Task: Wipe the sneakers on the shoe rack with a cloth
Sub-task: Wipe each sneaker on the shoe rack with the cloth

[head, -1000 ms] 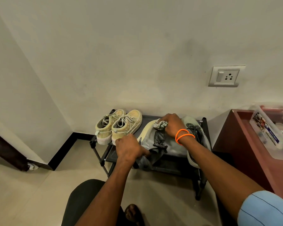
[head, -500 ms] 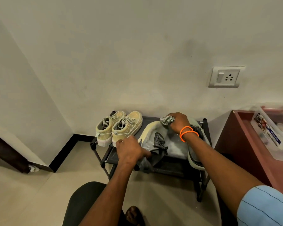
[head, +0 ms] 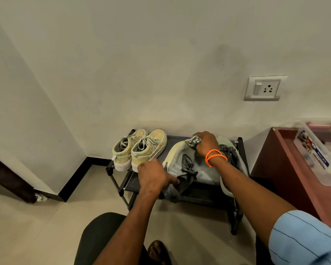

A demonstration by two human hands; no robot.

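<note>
Right hand [head: 205,143], orange bands at the wrist, is closed around a bunched patterned cloth [head: 193,140] pressed to the toe end of a grey low-top fabric sneaker [head: 189,167]. Left hand [head: 153,177] clamps that sneaker's heel end, nearest the person. The sneaker lies tipped on the black metal shoe rack [head: 239,150]. Risk: its heel overhangs the front rail below the left hand; hard wiping could push it off. Beyond the left hand, the beige laced pair [head: 139,148] appears untouched.

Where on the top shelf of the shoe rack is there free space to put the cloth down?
A bare strip of the shoe rack lies between the yellow sneakers and the grey sneaker, running back to the wall. The right half is crowded: both grey sneakers, the left hand, and the right hand with the cloth.
</note>
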